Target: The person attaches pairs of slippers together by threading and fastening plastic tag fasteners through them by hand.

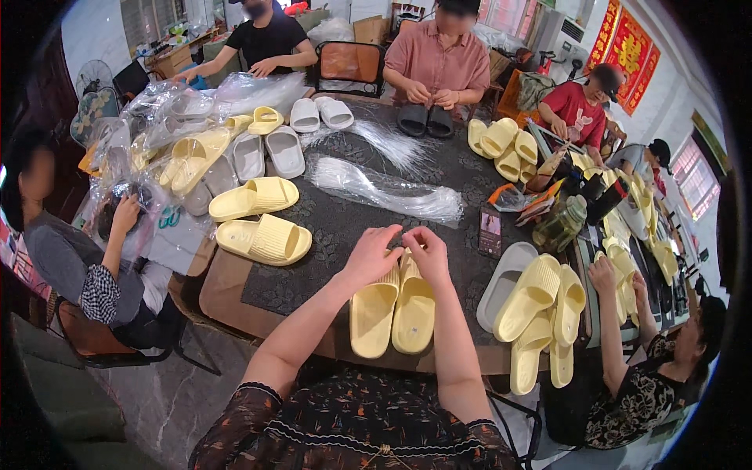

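Note:
A pair of pale yellow slide slippers [372, 321] lies side by side at the near table edge, toes away from me. Over their straps, my left hand [374, 254] and my right hand [427, 254] meet with fingertips pinched close together. Whatever is between the fingers is too small or hidden to make out. Just beyond my hands lies a bundle of thin clear plastic strands [384, 192]. Two more yellow slippers [266, 239] rest to the left of my hands. To the right, several yellow slippers [533, 301] are heaped against a grey slipper [501, 282].
A phone [490, 233] and a lidded glass jar [562, 223] stand right of centre. Grey slippers [284, 153] and plastic-wrapped pairs [192, 157] fill the far left. Several people work around the table; one across handles black slippers [424, 121], another at right handles yellow ones.

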